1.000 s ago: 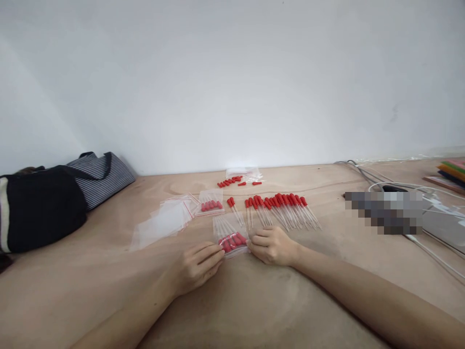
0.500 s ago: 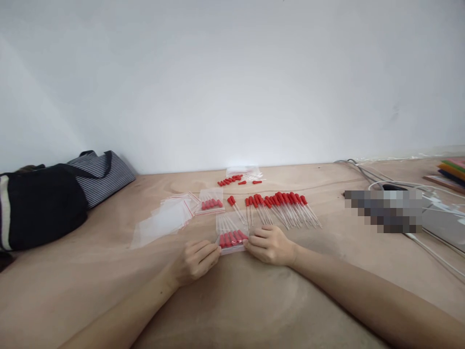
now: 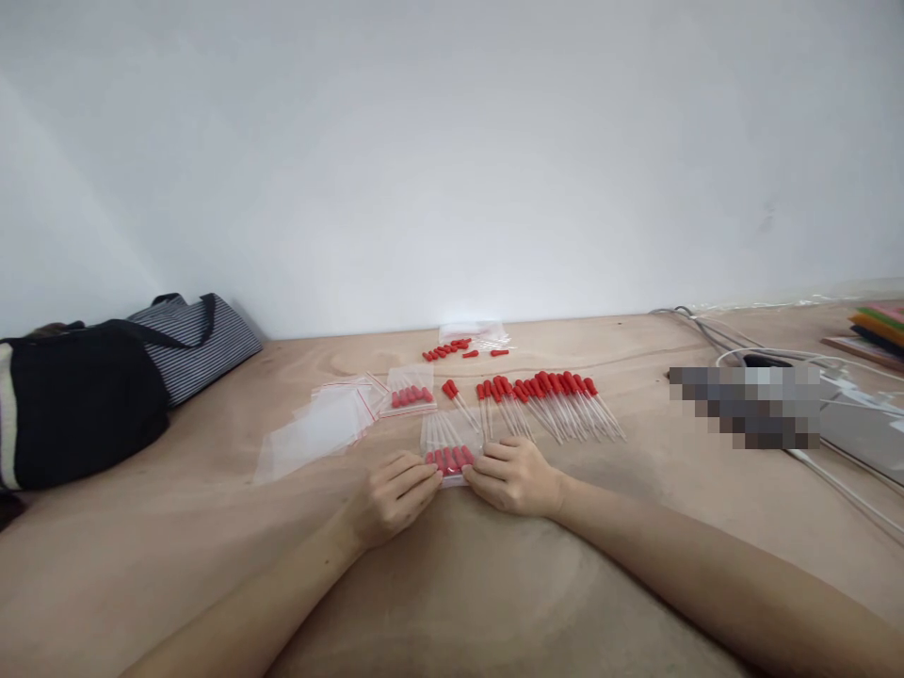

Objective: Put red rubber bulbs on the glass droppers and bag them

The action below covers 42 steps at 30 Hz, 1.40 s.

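Note:
A small clear zip bag (image 3: 442, 428) lies on the table with several red-bulbed glass droppers inside, bulbs toward me. My left hand (image 3: 399, 497) pinches the left end of its near, sealing edge. At the right part of that same edge, my right hand (image 3: 515, 477) has its fingers closed on the plastic. Just beyond sits another zip bag (image 3: 411, 380) of droppers. Loose droppers (image 3: 557, 400) spread in a row to the right, with a pair of droppers (image 3: 452, 391) nearer the bags. Flat zip bags (image 3: 317, 424) overlap in a pile to the left.
Loose red rubber bulbs (image 3: 442, 352) lie near the wall beside a clear bag (image 3: 470, 333) and thin glass tubes. A black bag (image 3: 88, 400) and a striped bag (image 3: 201, 344) stand at left. Cables (image 3: 699, 330) and a grey laptop-like slab (image 3: 865, 428) are at right.
Both hands have slid inward along the bag's near edge, so their fingertips are closer together. The other droppers and bags have stayed in place.

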Tool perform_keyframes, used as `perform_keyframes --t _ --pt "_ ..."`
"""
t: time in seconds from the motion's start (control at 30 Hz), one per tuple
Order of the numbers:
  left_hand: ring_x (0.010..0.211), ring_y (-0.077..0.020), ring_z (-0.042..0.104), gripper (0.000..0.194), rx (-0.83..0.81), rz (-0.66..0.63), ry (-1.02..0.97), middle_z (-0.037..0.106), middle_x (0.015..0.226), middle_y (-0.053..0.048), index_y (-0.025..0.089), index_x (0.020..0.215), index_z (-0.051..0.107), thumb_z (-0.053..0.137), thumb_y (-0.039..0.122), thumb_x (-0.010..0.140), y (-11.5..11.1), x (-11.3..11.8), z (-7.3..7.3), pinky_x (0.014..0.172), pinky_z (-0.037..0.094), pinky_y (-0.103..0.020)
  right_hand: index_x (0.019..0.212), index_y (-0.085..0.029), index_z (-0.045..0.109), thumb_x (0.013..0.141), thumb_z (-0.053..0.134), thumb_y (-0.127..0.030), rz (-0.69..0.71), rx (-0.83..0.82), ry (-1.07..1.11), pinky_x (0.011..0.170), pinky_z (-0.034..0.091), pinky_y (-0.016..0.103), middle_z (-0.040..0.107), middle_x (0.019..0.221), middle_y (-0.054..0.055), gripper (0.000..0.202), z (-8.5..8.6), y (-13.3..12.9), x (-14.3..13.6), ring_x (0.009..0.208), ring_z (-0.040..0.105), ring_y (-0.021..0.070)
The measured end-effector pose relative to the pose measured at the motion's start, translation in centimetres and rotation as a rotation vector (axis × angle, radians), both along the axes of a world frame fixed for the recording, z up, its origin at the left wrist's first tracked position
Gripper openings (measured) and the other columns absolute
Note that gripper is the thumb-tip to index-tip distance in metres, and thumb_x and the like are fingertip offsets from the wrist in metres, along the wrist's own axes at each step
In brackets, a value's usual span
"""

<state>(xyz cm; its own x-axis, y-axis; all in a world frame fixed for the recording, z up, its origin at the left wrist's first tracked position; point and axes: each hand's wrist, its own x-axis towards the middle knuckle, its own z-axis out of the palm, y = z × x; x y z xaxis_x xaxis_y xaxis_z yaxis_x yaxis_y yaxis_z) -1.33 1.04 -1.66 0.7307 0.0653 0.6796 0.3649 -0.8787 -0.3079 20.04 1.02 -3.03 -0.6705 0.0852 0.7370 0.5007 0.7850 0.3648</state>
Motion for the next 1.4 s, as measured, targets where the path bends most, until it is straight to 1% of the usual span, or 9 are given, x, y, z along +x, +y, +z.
perform_keyframes --t 0.17,0.33,0.53,0.63,0.77,0.87,0.97,1.17,1.4 --pt "0.069 -0.0154 0.061 0.013 -0.006 0.001 0.007 0.068 0.078 -0.005 0.012 0.09 0.059 0.053 0.008 0.079 0.1 -0.2 -0.1 0.062 0.053 -0.03 0.066 -0.015 0.057 0.083 0.045 -0.014 0.043 0.025 -0.001 0.047 0.023 0.026 0.053 0.055 -0.002 0.02 -0.1 0.1 0.0 0.052 0.043 0.0075" --pt "0.068 -0.0144 0.062 0.014 0.02 0.006 -0.005 0.068 0.079 -0.004 0.014 0.09 0.059 0.052 0.007 0.079 -0.1 0.1 0.1 0.062 0.053 -0.029 0.078 -0.016 0.058 0.084 0.045 -0.017 0.005 0.028 -0.016 0.047 0.022 0.026 0.056 0.061 -0.001 0.014 0.2 0.0 -0.2 0.056 0.045 0.0083" --pt "0.067 -0.0143 0.063 0.012 0.054 -0.006 -0.004 0.069 0.077 -0.003 0.014 0.089 0.059 0.053 0.009 0.079 0.1 -0.4 0.6 0.061 0.054 -0.028 0.064 -0.015 0.055 0.083 0.043 -0.014 0.033 0.034 -0.008 0.047 0.02 0.027 0.053 0.057 -0.002 0.023 0.0 0.2 -0.7 0.053 0.042 0.0082" --pt "0.064 -0.0141 0.063 0.012 0.087 0.003 -0.004 0.069 0.074 -0.004 0.014 0.087 0.059 0.052 0.009 0.08 0.3 -0.8 0.8 0.061 0.054 -0.028 0.066 -0.015 0.057 0.082 0.045 -0.013 0.03 0.038 0.014 0.048 0.02 0.026 0.053 0.057 -0.002 0.021 -0.1 0.2 -0.6 0.054 0.042 0.0086" --pt "0.063 -0.0137 0.062 0.011 0.098 0.017 -0.02 0.069 0.072 -0.003 0.014 0.084 0.059 0.051 0.008 0.08 0.1 -0.8 0.9 0.061 0.054 -0.029 0.075 -0.014 0.06 0.081 0.049 -0.016 -0.009 0.028 0.032 0.048 0.019 0.027 0.055 0.06 -0.001 0.012 0.0 0.1 -0.8 0.056 0.042 0.0098" --pt "0.062 -0.0134 0.062 0.012 0.109 0.004 -0.022 0.068 0.071 -0.003 0.014 0.084 0.059 0.051 0.006 0.079 -0.1 -0.6 0.9 0.06 0.054 -0.028 0.07 -0.014 0.059 0.08 0.05 -0.015 0.007 0.023 0.043 0.048 0.019 0.027 0.055 0.059 -0.001 0.014 0.2 0.0 -1.3 0.056 0.042 0.01" --pt "0.064 -0.0135 0.062 0.013 0.109 -0.001 -0.012 0.069 0.074 -0.004 0.014 0.086 0.059 0.051 0.006 0.079 0.0 -0.5 0.8 0.061 0.054 -0.028 0.063 -0.014 0.056 0.08 0.047 -0.013 0.05 0.025 0.048 0.048 0.018 0.026 0.054 0.059 -0.002 0.02 0.3 0.1 -1.6 0.056 0.042 0.0099" --pt "0.069 -0.0152 0.062 0.012 0.115 -0.032 0.015 0.068 0.077 -0.006 0.011 0.087 0.059 0.051 0.006 0.079 0.3 -0.5 0.4 0.064 0.053 -0.03 0.066 -0.015 0.057 0.081 0.048 -0.015 0.068 0.022 0.055 0.049 0.019 0.026 0.054 0.06 -0.002 0.018 0.2 0.2 -1.9 0.057 0.042 0.0103" --pt "0.07 -0.0162 0.062 0.014 0.146 0.016 0.053 0.068 0.076 -0.006 0.011 0.089 0.059 0.048 0.007 0.081 0.2 -0.7 -0.1 0.069 0.052 -0.033 0.062 -0.015 0.055 0.083 0.043 -0.013 0.086 0.051 0.064 0.049 0.019 0.026 0.053 0.059 -0.002 0.024 0.2 0.2 -2.4 0.055 0.041 0.0089"
